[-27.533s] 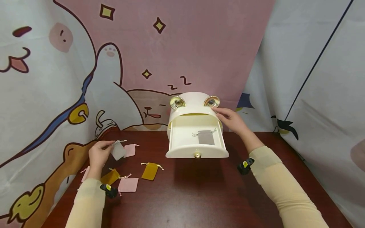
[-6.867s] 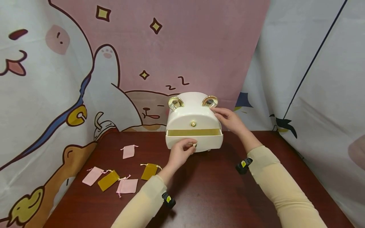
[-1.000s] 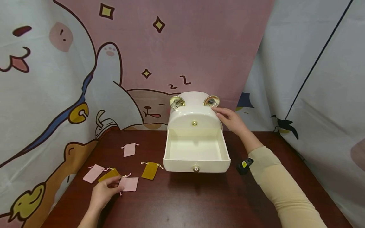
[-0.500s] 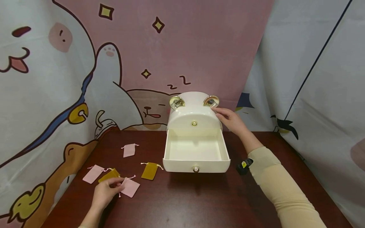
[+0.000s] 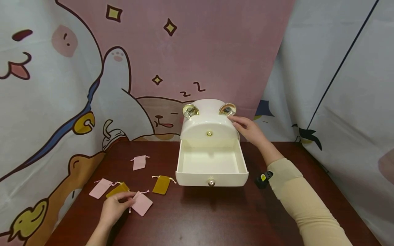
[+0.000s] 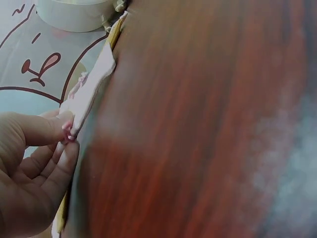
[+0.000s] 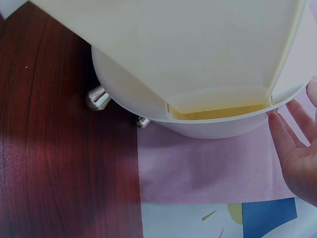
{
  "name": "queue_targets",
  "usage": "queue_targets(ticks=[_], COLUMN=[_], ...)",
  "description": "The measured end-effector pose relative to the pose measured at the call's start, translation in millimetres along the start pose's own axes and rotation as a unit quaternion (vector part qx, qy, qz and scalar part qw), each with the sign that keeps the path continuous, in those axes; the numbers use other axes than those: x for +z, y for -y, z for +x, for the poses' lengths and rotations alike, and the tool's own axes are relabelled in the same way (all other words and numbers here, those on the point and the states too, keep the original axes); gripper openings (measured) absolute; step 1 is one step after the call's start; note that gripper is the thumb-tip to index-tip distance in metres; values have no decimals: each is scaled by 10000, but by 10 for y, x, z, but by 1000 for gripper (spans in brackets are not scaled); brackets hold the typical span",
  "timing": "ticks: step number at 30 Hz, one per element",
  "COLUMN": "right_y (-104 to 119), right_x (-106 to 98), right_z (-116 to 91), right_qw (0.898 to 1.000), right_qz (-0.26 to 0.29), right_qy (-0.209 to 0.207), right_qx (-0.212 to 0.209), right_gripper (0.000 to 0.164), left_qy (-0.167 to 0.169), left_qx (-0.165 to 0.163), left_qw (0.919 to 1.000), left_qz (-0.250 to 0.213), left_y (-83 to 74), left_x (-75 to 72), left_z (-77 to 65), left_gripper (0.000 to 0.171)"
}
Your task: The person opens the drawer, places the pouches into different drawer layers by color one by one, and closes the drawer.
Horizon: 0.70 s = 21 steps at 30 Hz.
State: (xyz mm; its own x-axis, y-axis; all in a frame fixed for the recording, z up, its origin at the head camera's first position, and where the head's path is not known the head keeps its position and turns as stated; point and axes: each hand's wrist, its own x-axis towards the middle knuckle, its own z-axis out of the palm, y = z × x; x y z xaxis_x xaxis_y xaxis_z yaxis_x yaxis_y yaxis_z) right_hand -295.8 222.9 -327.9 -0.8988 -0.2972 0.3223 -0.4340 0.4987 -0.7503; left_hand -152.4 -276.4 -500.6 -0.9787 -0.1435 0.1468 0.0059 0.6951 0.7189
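Note:
At the left front of the table my left hand (image 5: 114, 207) pinches the drawstring end of a pink drawstring pouch (image 5: 142, 204). In the left wrist view, thumb and fingertips hold that pink pouch (image 6: 91, 94) by its gathered neck. A white two-drawer box (image 5: 204, 111) with gold ring ears stands at mid table. Its lower drawer (image 5: 212, 160) is pulled far out with nothing in it; the upper drawer (image 5: 197, 130) is closed. My right hand (image 5: 250, 130) rests its fingertips on the box's right side. In the right wrist view, the right hand's fingers (image 7: 285, 136) touch the box wall, loosely extended.
Two more pink pouches (image 5: 101, 188) lie on the dark wooden table (image 5: 246, 218), one of them farther back. A mustard pouch (image 5: 161, 185) lies left of the drawer; another mustard pouch (image 5: 118, 188) is partly behind my left hand. A printed cloth (image 5: 215, 51) hangs behind.
Over the last second, my left hand has taken the pink pouch's neck and turned it, its lower end swinging toward me. Earlier, a grey pouch lay in the upper drawer. The right hand stays put.

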Motion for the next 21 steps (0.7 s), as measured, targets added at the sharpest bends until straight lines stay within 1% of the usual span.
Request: queue_targets(ticks=[3, 7, 11, 14, 15, 17, 21], right_y=[28, -21, -227, -391, -414, -439, -453], right_x=[-3, 2, 25, 39, 37, 34, 32], right_z=[-12, 11, 79, 130, 135, 142, 144], right_qw=[10000, 10000, 10000, 9999, 9999, 9999, 9999], right_qz=[-38, -48, 18, -5, -24, -68, -24], right_qy=[14, 19, -27, -86, -93, -103, -112], right_qx=[11, -37, -69, -52, -52, -54, -51], right_gripper=[40, 40, 41, 41, 41, 41, 42], left_qy=[-59, -136, -246, -346, -370, -372, -305], left_qx=[191, 486, 725, 900, 971, 1077, 1257], left_qw=[9998, 9986, 9965, 9941, 9929, 9903, 9856], left_qz=[-3, -148, -332, -499, -573, -797, -1093], left_y=[-29, -81, -178, -306, -354, -454, -661], left_x=[8, 27, 26, -3, -16, -43, -100], left_z=[1, 20, 40, 56, 64, 84, 139], left_gripper=[18, 18, 20, 22, 22, 23, 24])
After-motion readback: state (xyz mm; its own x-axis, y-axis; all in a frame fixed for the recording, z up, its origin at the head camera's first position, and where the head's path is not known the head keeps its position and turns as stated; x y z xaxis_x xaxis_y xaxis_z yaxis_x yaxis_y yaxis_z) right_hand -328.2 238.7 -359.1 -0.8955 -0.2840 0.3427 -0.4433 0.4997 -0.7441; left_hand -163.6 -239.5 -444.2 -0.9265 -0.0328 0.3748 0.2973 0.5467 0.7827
